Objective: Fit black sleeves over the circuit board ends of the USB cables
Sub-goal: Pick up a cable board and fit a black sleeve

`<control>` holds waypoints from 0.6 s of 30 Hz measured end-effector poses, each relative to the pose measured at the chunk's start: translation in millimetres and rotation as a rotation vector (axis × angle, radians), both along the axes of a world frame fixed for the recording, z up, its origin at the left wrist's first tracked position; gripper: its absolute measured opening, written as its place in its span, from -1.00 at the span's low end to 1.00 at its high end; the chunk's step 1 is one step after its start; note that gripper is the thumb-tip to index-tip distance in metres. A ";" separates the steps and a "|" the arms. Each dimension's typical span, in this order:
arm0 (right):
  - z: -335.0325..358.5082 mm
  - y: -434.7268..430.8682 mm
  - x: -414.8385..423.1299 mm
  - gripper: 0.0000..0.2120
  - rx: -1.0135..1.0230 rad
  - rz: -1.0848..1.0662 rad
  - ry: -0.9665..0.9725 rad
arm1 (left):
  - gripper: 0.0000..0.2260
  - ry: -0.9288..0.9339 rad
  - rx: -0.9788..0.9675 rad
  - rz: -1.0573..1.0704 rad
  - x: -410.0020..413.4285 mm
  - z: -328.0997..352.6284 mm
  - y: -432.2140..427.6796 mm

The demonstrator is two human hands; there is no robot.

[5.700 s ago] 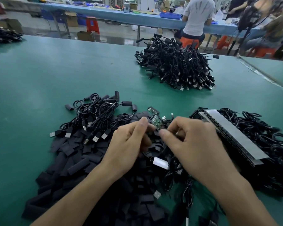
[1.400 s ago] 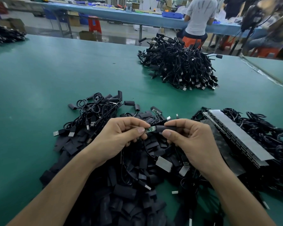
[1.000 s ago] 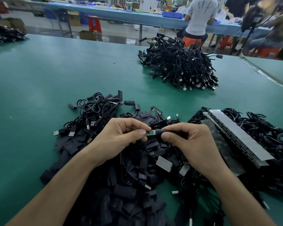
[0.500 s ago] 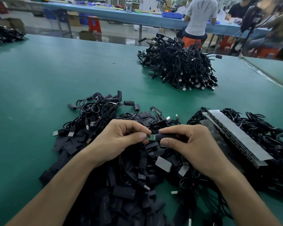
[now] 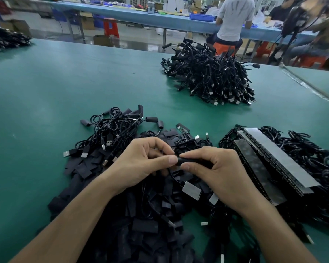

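Observation:
My right hand (image 5: 213, 171) pinches a black sleeve (image 5: 192, 160) between thumb and forefinger, held level over the pile. My left hand (image 5: 141, 164) meets it from the left, its thumb and curled fingers at the sleeve's open end; the circuit board end is hidden inside the sleeve and behind my fingers. The cable (image 5: 171, 175) hangs down from between the hands. Below lies a heap of flat black sleeves (image 5: 133, 221). Loose USB cables (image 5: 114, 130) with metal plugs lie behind my left hand.
The green table (image 5: 46, 95) stretches left and ahead. A large heap of cables (image 5: 209, 76) sits at the back right. Strips of taped cables (image 5: 277, 164) lie at my right. Another pile (image 5: 6, 40) is far left. People sit at a blue bench behind.
The green circuit board seen between my fingertips earlier has slid out of sight into the black sleeve. My hands have closed together until their fingertips almost touch.

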State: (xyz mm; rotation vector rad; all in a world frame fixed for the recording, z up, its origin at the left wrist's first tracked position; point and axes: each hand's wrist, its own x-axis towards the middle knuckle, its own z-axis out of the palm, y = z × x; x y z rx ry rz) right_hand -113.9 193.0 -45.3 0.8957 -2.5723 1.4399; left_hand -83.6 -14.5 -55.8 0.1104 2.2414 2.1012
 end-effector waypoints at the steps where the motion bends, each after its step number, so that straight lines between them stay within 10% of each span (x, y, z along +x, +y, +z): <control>1: -0.4 0.1 -0.3 -0.81 -0.001 -0.017 0.026 | -0.81 -0.008 -0.017 0.030 -0.1 0.6 0.3; 18: -7.1 -6.0 2.7 -0.76 0.071 -0.032 0.242 | -0.83 -0.082 0.095 0.060 -1.1 0.9 2.4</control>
